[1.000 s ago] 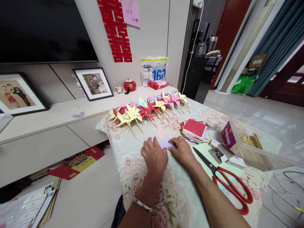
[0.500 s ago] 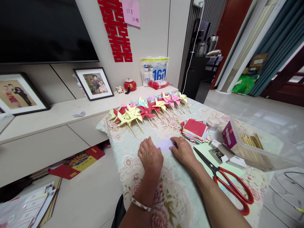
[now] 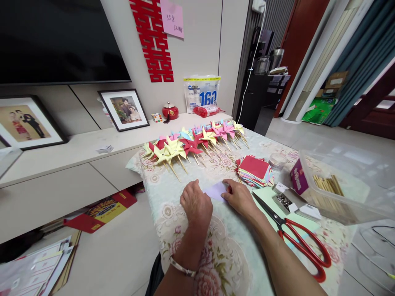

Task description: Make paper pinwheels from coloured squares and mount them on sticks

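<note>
A small lavender sheet of paper (image 3: 216,190) lies between my hands, low over the flowered tablecloth (image 3: 173,193). My left hand (image 3: 196,204) is closed at the paper's left edge, its fingertips curled and partly hidden. At the right edge, my right hand (image 3: 238,196) pinches the sheet between thumb and fingers. Just beyond my right hand rests a stack of coloured paper squares (image 3: 253,170), red on top. Red-handled scissors (image 3: 290,230) lie beside my right forearm on pale green paper (image 3: 262,195). Several finished paper pinwheels (image 3: 191,146) on sticks are spread along the table's far side.
Right of the stack are a round clear container (image 3: 277,160), a small box of metal fasteners (image 3: 284,202) and a plastic bin (image 3: 327,193) holding wooden sticks (image 3: 328,185). A low cabinet (image 3: 132,142) with framed photos (image 3: 125,109) stands behind the table.
The lavender paper, blurred before, now shows sharply between my hands. Both hands keep nearly the same places, and the whole view has shifted slightly.
</note>
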Action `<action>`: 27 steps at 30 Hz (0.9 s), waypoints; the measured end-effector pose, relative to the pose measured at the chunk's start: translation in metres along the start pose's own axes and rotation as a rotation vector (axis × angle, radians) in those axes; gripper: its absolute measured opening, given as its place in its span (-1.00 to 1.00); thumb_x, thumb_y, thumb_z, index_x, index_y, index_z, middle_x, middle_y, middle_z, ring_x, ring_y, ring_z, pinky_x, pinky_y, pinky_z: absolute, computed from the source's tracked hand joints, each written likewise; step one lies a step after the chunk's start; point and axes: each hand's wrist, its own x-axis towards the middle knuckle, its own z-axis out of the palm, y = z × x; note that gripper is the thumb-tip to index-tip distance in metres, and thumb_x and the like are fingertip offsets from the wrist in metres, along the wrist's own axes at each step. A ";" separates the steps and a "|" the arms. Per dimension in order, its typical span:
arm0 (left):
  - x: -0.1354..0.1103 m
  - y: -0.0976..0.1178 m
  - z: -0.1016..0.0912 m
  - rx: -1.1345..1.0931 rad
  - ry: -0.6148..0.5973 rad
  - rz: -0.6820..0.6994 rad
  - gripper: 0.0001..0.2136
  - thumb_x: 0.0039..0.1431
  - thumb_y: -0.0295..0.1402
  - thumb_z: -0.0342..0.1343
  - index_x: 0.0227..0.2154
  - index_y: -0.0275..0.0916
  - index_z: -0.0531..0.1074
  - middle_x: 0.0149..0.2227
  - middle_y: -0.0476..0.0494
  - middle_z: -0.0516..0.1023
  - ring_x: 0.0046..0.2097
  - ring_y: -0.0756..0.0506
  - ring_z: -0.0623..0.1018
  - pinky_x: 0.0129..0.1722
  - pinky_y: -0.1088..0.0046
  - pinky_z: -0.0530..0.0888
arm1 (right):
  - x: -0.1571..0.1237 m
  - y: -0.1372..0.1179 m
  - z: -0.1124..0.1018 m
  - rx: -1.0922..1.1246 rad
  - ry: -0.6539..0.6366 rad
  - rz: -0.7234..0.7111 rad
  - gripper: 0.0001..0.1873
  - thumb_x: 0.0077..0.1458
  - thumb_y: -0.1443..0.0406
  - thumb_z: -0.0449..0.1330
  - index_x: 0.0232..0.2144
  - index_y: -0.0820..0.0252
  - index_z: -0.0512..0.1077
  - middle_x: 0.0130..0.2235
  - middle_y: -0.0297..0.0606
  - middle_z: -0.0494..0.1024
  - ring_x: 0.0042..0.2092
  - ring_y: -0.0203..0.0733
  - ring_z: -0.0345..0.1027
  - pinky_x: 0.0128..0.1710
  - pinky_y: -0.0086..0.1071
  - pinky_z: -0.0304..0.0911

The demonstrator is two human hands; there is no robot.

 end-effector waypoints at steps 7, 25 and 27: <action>0.005 -0.012 0.012 -0.368 0.153 0.026 -0.59 0.14 -0.55 -0.02 0.09 -0.41 0.29 0.06 -0.47 0.40 0.15 -0.33 0.42 0.13 0.00 0.37 | 0.005 0.006 0.001 0.297 0.095 0.048 -0.51 -0.04 0.33 0.26 0.00 0.30 0.50 -0.44 -0.36 0.51 -0.38 -0.19 0.37 -0.29 -0.35 0.19; 0.013 -0.001 0.015 -1.345 -0.139 -0.446 -0.22 -0.09 -0.40 0.29 0.21 -0.37 0.10 -0.49 0.05 0.51 -0.45 -0.04 0.57 -0.42 0.47 0.53 | 0.008 0.004 0.014 0.902 -0.048 0.073 -0.40 -0.26 0.17 0.40 -0.11 0.29 0.47 -0.53 -0.48 0.41 -0.53 -0.33 0.24 -0.49 -0.42 0.15; 0.012 0.000 0.010 -1.331 -0.147 -0.417 -0.13 -0.08 -0.39 0.29 0.29 -0.36 0.01 -0.49 0.06 0.51 -0.46 -0.04 0.56 -0.43 0.48 0.51 | 0.007 0.002 0.011 0.902 -0.036 0.074 -0.34 -0.27 0.19 0.42 -0.06 0.28 0.46 -0.47 -0.45 0.44 -0.48 -0.31 0.30 -0.43 -0.41 0.21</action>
